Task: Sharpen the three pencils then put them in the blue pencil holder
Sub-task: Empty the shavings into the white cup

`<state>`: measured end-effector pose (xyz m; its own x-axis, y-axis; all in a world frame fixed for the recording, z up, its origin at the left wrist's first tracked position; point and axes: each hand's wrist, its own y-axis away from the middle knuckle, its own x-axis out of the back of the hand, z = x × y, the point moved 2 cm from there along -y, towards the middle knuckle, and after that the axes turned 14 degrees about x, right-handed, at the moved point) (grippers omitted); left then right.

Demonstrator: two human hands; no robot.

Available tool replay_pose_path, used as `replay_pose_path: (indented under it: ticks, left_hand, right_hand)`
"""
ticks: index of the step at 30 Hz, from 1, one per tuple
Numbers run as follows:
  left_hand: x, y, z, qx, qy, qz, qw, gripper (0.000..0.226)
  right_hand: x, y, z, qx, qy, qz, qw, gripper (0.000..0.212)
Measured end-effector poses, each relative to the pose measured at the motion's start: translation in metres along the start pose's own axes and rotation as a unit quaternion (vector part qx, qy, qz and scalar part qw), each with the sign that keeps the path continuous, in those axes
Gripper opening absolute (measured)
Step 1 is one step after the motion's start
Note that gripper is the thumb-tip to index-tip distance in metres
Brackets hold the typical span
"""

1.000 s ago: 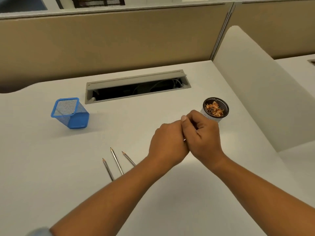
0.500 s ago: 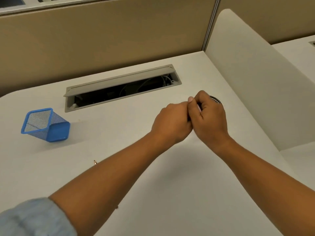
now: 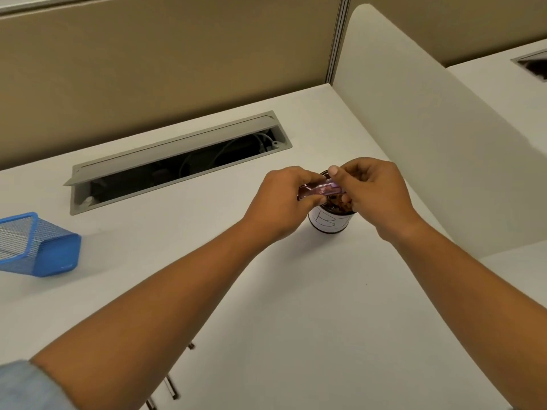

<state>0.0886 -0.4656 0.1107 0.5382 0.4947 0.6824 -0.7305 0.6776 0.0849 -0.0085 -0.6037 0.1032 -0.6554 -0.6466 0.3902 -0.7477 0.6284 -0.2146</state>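
Both hands meet over the right back part of the tabletop (image 3: 296,306), short of the right edge. A translucent pink-purple sharpener (image 3: 321,189) is held level between them. The left hand (image 3: 281,202) has its fingers curled round the sharpener's left end, and the right hand (image 3: 376,193) pinches the right end, thumb on top and fingers curled beneath. The sharpener sits directly above the mouth of a small cup (image 3: 328,223) with a dark rim and a white label. Brown shavings (image 3: 340,206) show inside it, partly screened by the fingers. Cannot tell whether a pencil is in the sharpener, since the knuckles cover both ends. The pencils (image 3: 171,387) lie at the near edge of the tabletop, mostly hidden under the left forearm. Only short stubs of three shafts show, blurred, and no tips can be read. The blue pencil holder (image 3: 41,250), made of mesh, stands at the left edge, well apart from the hands, with its left side cut off by the frame. An open cable slot (image 3: 177,164) runs along the back edge with wires dim inside. A pale blue sleeve (image 3: 26,386) shows at the near left corner. The label's lettering is only partly legible.
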Motion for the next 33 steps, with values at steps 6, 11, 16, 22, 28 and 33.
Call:
replay_pose_path:
  ticks: [6, 11, 16, 22, 28, 33]
  left_hand:
    - [-0.001, -0.003, 0.003, 0.005, -0.018, 0.008, 1.0, 0.034]
    - [0.005, -0.011, 0.003, 0.027, -0.051, 0.028, 0.998, 0.034]
    - [0.005, -0.013, 0.01, -0.006, -0.102, 0.03, 0.994, 0.031]
    - [-0.001, -0.011, 0.021, -0.027, -0.123, 0.03, 0.992, 0.033]
    - [-0.001, -0.007, 0.033, -0.032, -0.101, 0.023, 0.994, 0.032]
    - [-0.002, -0.005, 0.037, -0.025, -0.087, 0.025, 0.996, 0.031]
  right_hand:
    - [-0.002, -0.002, 0.002, -0.011, 0.0, 0.004, 1.0, 0.018]
    - [0.005, -0.006, 0.005, -0.043, -0.045, 0.004, 0.998, 0.01]
    - [0.011, -0.005, 0.005, -0.046, -0.013, -0.011, 0.999, 0.007]
    - [0.024, -0.001, -0.002, 0.026, 0.14, -0.045, 0.989, 0.01]
    - [0.023, 0.003, -0.007, 0.055, 0.187, -0.058, 0.979, 0.015]
    - [0.023, 0.004, -0.006, 0.058, 0.193, -0.052, 0.978, 0.014]
